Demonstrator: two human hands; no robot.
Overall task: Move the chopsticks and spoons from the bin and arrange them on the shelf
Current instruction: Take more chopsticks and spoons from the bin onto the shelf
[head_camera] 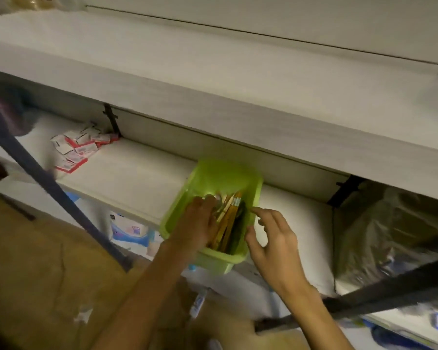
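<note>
White shelving, dim light: green bin (pixel 214 198) sits on the middle shelf (pixel 127 178), overhanging its front lip.

My left hand (pixel 200 223) reaches into the bin among the chopsticks (pixel 228 221); whether it grips any, I can't tell. My right hand (pixel 271 236) hovers loosely spread beside the rim, likely to steady it. Bare board lies left, toward red-and-white packets (pixel 79 147).

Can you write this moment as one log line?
left hand in green bin | right hand open beside | chopsticks inside
</note>
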